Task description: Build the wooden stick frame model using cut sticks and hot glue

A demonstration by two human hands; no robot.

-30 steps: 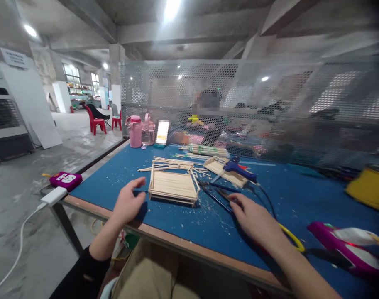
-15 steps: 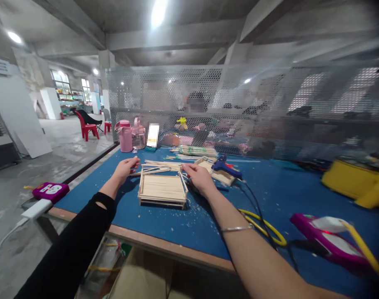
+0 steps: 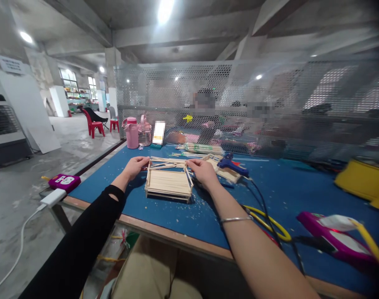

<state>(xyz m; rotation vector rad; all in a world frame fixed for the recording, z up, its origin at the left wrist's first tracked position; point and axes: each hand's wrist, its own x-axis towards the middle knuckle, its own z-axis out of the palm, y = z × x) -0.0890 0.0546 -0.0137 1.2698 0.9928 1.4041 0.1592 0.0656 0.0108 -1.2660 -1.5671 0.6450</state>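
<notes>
A small tray-like model of pale wooden sticks stands on the blue table, with a flat slatted base and thin upright posts at its corners. My left hand is closed in a pinch at the top of its back left post. At the back right post, the thumb and fingers of my right hand are pinched together too. Several loose wooden sticks lie just behind the model, between my hands. What sits right between the fingertips is small and partly hidden.
Right of my right hand, a blue glue gun rests on a second wooden stick frame. Bundled sticks, a pink thermos and a lit phone stand at the back. Purple power strips and cables flank the table.
My left hand has moved right, from beside the model to its back left post, and closed there. My right hand stays at the back right post. The whole view has shifted slightly.
</notes>
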